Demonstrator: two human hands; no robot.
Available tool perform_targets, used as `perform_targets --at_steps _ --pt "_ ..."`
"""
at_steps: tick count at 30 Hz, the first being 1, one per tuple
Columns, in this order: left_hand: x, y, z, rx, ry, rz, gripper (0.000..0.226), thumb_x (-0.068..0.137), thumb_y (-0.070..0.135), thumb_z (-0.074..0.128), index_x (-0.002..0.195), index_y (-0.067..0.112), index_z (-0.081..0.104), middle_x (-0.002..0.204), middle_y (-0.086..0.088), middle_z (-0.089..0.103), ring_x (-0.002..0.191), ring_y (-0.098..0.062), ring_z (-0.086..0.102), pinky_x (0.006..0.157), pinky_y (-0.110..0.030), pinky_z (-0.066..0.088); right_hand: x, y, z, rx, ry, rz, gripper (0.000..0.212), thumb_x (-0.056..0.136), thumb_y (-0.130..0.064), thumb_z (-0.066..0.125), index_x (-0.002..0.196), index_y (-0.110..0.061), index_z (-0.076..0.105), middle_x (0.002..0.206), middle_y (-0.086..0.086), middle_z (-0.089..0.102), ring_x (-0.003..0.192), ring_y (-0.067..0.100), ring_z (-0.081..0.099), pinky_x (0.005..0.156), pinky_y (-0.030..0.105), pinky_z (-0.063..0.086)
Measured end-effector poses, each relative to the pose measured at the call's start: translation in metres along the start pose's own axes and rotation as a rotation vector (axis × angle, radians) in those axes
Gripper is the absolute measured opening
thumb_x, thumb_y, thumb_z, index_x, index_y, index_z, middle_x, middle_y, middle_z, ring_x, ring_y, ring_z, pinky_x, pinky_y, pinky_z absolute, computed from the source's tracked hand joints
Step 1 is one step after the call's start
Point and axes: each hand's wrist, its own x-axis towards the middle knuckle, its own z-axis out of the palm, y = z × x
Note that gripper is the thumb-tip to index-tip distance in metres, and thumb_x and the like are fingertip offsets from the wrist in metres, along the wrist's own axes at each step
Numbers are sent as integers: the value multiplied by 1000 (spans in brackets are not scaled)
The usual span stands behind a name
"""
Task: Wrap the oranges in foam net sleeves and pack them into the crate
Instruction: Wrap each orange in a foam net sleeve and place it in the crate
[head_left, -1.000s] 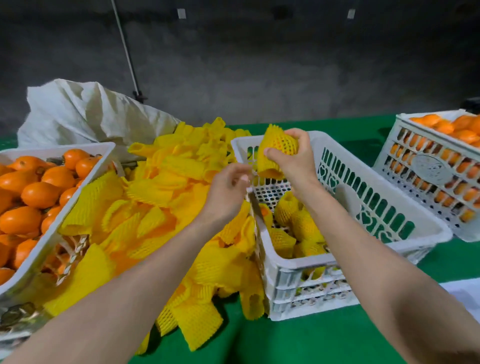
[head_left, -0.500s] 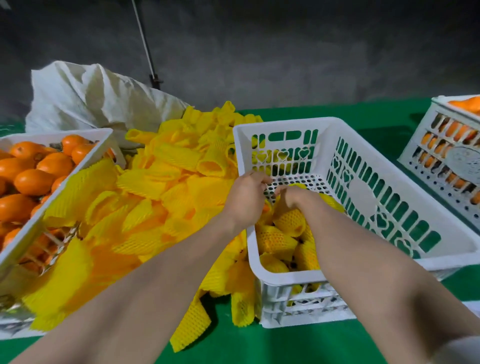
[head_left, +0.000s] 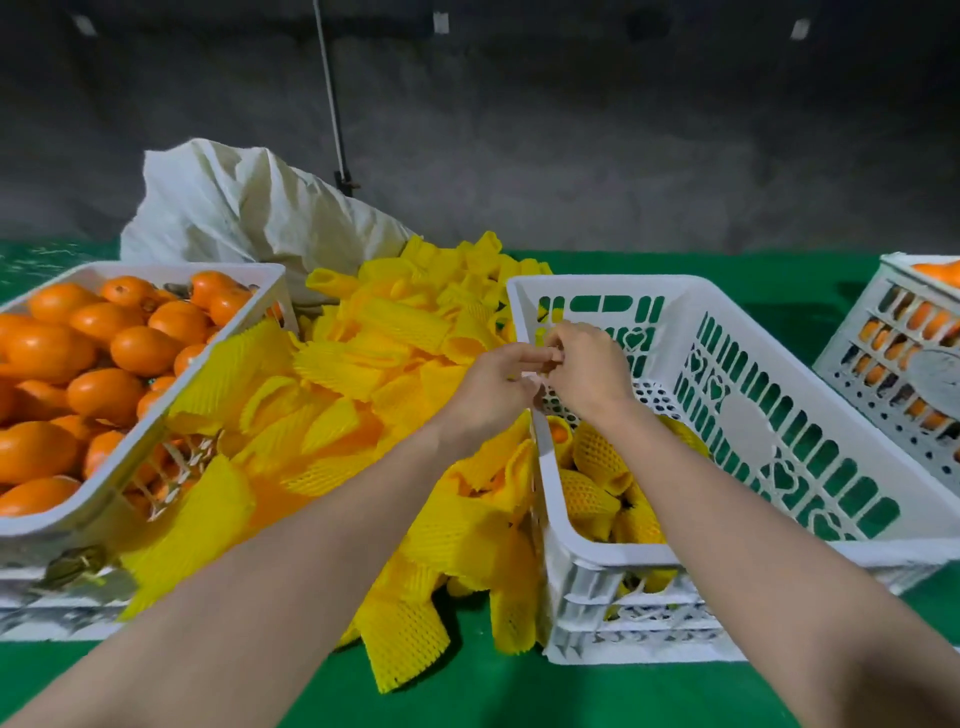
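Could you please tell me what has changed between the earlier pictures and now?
The right hand, which held a wrapped orange above the crate, went down into it alongside the left hand and let the orange go there. Both hands have since risen and now meet over the crate's left rim. The sleeve pile, bare oranges and sack stayed put.

Both bare forearms reach forward from the lower corners and converge at the middle. The left grip (head_left: 491, 384) and right grip (head_left: 582, 366) meet, their curled fingertips touching each other. The blur hides whether they pinch anything.
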Motion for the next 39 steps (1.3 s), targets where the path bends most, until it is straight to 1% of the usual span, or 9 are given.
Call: perform_targets --at_steps 5,10,13,18,24,29,32,36,39 --pt "-29 16 -74 -243 -6 -56 14 95 15 54 101 21 64 95 -4 71 86 -21 68 85 -37 51 -16 -59 -10 331 268 -199 14 92 -14 56 99 -6 64 97 10 66 83 25 60 70 30 42" --pt "-70 -15 -168 -30 248 -105 18 97 11 53 111 7 64 85 0 70 73 -15 66 70 -29 51 -38 -131 8 365 41 -435 13 89 -20 60 99 -12 65 89 3 66 73 16 56 67 35 45" --pt "-90 -37 -223 125 443 -117 19 97 8 51 112 5 62 89 -2 68 74 -12 64 61 -21 50 -45 -168 28 279 -187 -504 23 91 -23 57 113 -18 60 108 3 63 90 23 59 77 39 47" --pt "-109 -62 -295 256 575 -66 18 97 4 51 105 15 62 98 -7 67 83 -9 64 65 -21 50 -43 -235 56 250 -319 -551 40 94 -20 51 133 -22 46 134 3 48 116 26 51 91 37 43" --pt "-113 -91 -357 503 705 -178 34 89 -1 57 123 3 59 126 -18 60 116 -32 56 89 -41 49 -45 -299 86 86 -470 -695 60 96 -2 39 149 -26 22 159 -2 8 145 17 10 113 36 26" --pt "-88 -102 -404 761 690 -410 69 79 15 73 137 0 38 136 -32 40 126 -47 35 103 -50 32 -49 -310 95 0 -577 -622 63 94 5 39 148 -26 26 159 -2 10 144 20 17 101 43 38" --pt "-72 -112 -417 763 582 -497 80 79 18 75 140 -3 28 136 -34 39 125 -49 36 101 -53 34 -53 -302 98 -16 -488 -607 66 92 4 43 148 -25 24 158 -1 11 145 19 9 114 42 20" --pt "-61 -127 -421 841 626 -477 72 78 20 76 130 -5 33 124 -36 47 116 -53 41 97 -56 34 -49 -284 101 59 -275 -317 59 92 -16 55 144 -25 29 156 2 15 142 23 14 113 42 20" --pt "-60 -127 -422 797 677 -445 70 76 18 78 127 -4 36 120 -36 49 114 -53 42 96 -54 33 -46 -281 106 68 -244 -134 77 83 -39 66 145 -32 22 155 1 12 142 24 12 111 45 21"
